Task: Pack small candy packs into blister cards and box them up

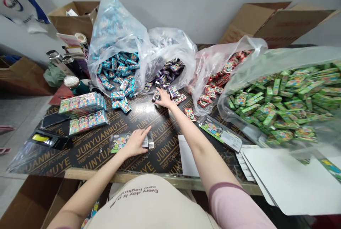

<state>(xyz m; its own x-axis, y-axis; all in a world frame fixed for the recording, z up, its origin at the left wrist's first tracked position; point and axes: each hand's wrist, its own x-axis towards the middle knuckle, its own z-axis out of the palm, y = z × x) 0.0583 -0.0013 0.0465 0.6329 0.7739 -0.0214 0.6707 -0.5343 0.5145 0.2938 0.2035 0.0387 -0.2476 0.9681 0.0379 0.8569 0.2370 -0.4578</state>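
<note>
My left hand (136,142) lies over a flat printed plastic pouch (119,142) on the tabletop, thumb and forefinger apart. Farther out, my right hand (163,99) is at the mouth of a clear bag (172,41) of dark purple packets (165,74). Its thumb and fingers are around a small dark packet (156,96). Loose purple packets (173,92) lie just right of those fingers. Left of this hand, blue packets (124,68) spill from another clear bag (113,19). A red packet (189,114) rests on the table near my right forearm.
Red packets (211,90) and green packets (287,97) fill bags on the right. Stacked packs (82,104), a black tray (49,138) and a jar (76,85) stand left. Another printed pouch (222,133) and white sheets (287,183) lie right. Cartons (277,26) stand behind.
</note>
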